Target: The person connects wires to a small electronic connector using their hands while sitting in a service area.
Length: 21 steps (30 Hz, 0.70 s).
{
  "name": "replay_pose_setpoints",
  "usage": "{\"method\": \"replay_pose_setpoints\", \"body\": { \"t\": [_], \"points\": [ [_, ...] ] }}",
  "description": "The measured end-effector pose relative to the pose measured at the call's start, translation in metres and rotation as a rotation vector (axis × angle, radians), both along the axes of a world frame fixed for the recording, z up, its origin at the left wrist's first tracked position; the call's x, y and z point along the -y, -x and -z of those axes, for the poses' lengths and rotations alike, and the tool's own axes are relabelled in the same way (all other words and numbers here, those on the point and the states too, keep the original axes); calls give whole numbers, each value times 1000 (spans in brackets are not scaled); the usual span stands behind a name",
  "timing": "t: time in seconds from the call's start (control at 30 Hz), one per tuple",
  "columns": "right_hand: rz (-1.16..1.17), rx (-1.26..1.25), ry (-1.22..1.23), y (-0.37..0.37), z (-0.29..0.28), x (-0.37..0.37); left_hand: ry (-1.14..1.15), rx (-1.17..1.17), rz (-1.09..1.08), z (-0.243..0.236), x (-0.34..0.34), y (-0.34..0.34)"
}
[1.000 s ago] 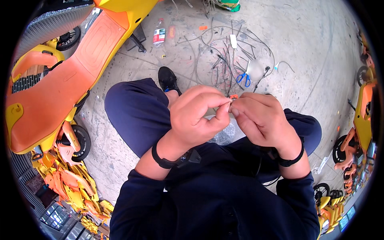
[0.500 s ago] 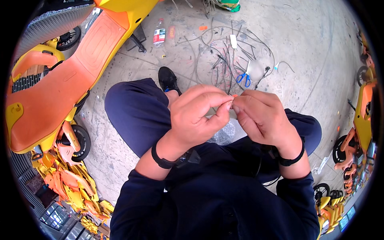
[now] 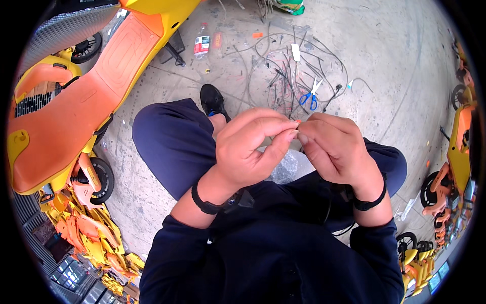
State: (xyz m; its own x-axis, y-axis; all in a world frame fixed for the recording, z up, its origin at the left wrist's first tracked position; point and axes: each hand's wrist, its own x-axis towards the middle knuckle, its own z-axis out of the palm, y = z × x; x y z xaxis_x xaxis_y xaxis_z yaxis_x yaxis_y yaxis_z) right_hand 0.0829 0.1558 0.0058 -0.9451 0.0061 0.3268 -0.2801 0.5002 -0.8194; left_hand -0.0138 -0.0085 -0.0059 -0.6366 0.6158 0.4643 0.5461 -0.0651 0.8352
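Orange piece (image 3: pixel 298 121): a sliver at the meeting fingertips, held up over the floor; the rest is hidden, its shape unreadable.
Left hand (image 3: pixel 248 144): thumb and forefinger tips brought close together; whether they clamp the sliver, one cannot tell.
Right hand (image 3: pixel 331 147): fingers curled, tips against the left's; its own back hides the grip, so that cannot be told either.
Clear plastic (image 3: pixel 289 168): below the hands, partly covered by them and by dark clothing.
Concrete floor (image 3: pixel 390 61): grey, scuffed; a tangle of cables (image 3: pixel 283 81) spreads beyond the hands, blue-handled scissors (image 3: pixel 309 100) at its near right edge.
Bottle (image 3: pixel 201 45): toward the floor's far left.
Green bag (image 3: pixel 291 6): cut off at the top.
Room: a yellow-and-orange scooter body (image 3: pixel 76 109) cut off at left, piled panels (image 3: pixel 93 233) behind, more scooters (image 3: pixel 459 131) bent along the right rim.
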Motion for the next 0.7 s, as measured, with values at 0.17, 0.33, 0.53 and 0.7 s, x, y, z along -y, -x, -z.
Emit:
{"method": "replay_pose_setpoints", "body": {
  "t": [0.17,0.33,0.53,0.7],
  "points": [
    [-9,-14,-67,1,1,0,0,-35,-39,2,-2,-3],
    [4,-23,-51,1,2,5,9,-66,-79,6,-1,-5],
    [-41,2,50,1,-2,3,-38,63,-76,7,2,-8],
    [-80,37,139,1,-6,-3,-55,108,13,1,2,-6]
  ]
}}
